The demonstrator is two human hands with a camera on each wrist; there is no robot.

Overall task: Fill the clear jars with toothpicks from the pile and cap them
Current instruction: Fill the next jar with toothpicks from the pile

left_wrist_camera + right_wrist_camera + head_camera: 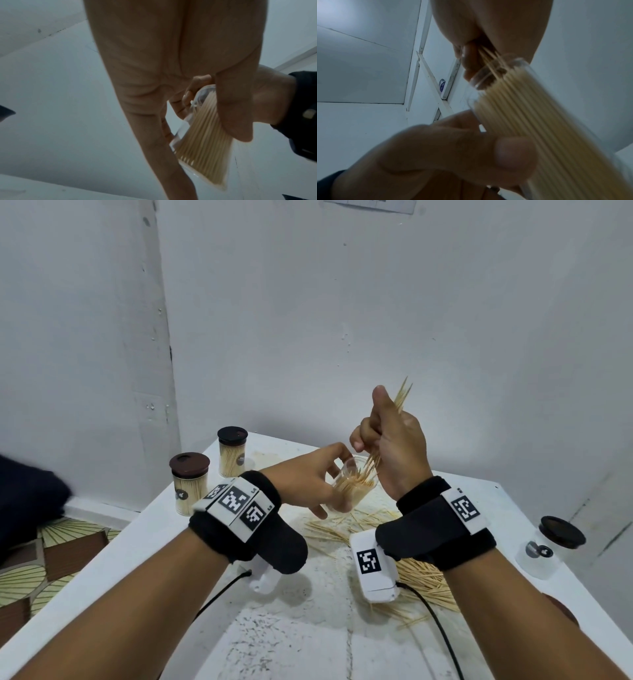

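My left hand [320,479] grips an uncapped clear jar [352,491] tilted above the table, nearly full of toothpicks [204,129]. My right hand [387,436] is just above the jar's mouth and pinches a small bundle of toothpicks [400,400], whose lower tips reach into the jar [513,108]. A loose pile of toothpicks [424,580] lies on the white table [298,642] under my wrists. Two filled, capped jars [189,484] [233,451] stand at the table's far left corner.
A clear jar with a dark cap [548,546], showing no toothpicks inside, stands near the table's right edge. White walls close in behind the table. A patterned floor [51,559] shows past the left edge. Cables [438,628] run across the table from the wrist cameras.
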